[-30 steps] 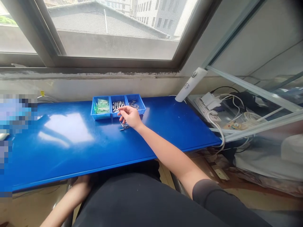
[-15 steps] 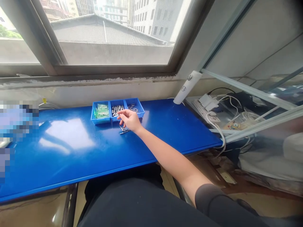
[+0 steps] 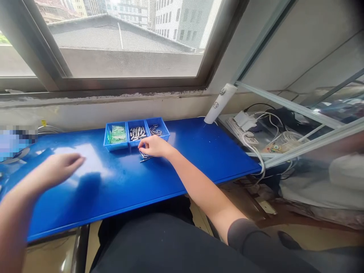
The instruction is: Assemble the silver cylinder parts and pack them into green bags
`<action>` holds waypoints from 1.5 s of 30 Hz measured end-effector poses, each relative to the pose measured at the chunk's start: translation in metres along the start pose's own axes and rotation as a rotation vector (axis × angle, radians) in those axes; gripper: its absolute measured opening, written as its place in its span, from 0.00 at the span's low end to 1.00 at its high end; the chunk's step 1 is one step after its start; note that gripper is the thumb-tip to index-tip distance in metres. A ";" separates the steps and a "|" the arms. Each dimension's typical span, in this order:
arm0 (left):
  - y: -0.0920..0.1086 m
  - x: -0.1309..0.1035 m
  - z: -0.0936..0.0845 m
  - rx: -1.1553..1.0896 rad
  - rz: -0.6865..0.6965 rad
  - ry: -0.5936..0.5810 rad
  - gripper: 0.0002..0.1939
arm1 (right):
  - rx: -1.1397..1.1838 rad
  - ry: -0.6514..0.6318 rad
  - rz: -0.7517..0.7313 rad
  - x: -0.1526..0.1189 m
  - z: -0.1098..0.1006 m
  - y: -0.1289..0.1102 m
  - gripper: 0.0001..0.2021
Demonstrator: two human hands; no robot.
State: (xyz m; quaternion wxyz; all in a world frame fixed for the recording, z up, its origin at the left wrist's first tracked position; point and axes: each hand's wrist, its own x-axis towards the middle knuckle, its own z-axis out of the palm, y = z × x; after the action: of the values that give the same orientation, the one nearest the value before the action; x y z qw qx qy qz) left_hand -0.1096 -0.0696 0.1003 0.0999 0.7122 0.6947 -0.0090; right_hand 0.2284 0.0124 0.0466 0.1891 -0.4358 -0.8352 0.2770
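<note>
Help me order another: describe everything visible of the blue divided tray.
The blue tray, seemingly plastic, has three open compartments holding, from left, green-and-clear items, short black-and-silver pieces and thin metallic pieces. It sits upright on the blue table, near the far edge. Whether the right hand touches it is unclear.

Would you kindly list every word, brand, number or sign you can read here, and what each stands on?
No words or numbers are readable.
Bottle: a round dark emblem, resembling the Starbucks logo; any lettering is too small to read.
Power strip: any markings are too small to read.
</note>
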 end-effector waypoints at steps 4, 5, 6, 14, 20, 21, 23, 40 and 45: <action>0.099 0.047 0.024 0.034 0.243 0.015 0.19 | -0.003 -0.114 0.011 -0.005 -0.002 0.004 0.09; 0.113 0.053 0.031 0.007 0.294 0.030 0.18 | -0.007 -0.139 0.010 -0.005 -0.002 0.005 0.12; 0.124 0.057 0.037 -0.033 0.349 0.042 0.18 | -0.018 -0.156 0.007 -0.005 -0.002 0.006 0.14; 0.129 0.071 0.087 -0.170 0.513 0.178 0.17 | -0.072 -0.156 0.017 -0.003 0.001 0.006 0.18; 0.119 0.072 0.099 -0.143 0.457 0.157 0.15 | -0.154 -0.120 0.034 -0.002 0.011 0.004 0.14; 0.118 0.073 0.100 -0.163 0.448 0.153 0.15 | -0.156 -0.120 0.035 -0.002 0.013 0.004 0.13; 0.117 0.073 0.100 -0.193 0.443 0.145 0.16 | -0.147 -0.128 0.034 -0.001 0.016 0.005 0.12; 0.121 0.072 0.102 -0.087 0.398 0.157 0.14 | -0.193 -0.058 0.064 0.000 0.024 0.002 0.09; 0.120 0.072 0.103 -0.066 0.404 0.148 0.13 | -0.192 -0.034 0.086 0.000 0.024 0.000 0.09</action>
State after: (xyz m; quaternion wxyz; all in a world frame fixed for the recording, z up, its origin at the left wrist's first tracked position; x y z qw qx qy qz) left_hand 0.0249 -0.0164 0.0043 0.0716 0.8320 0.5433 0.0862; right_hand 0.2150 0.0050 0.0277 0.1200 -0.4826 -0.8415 0.2110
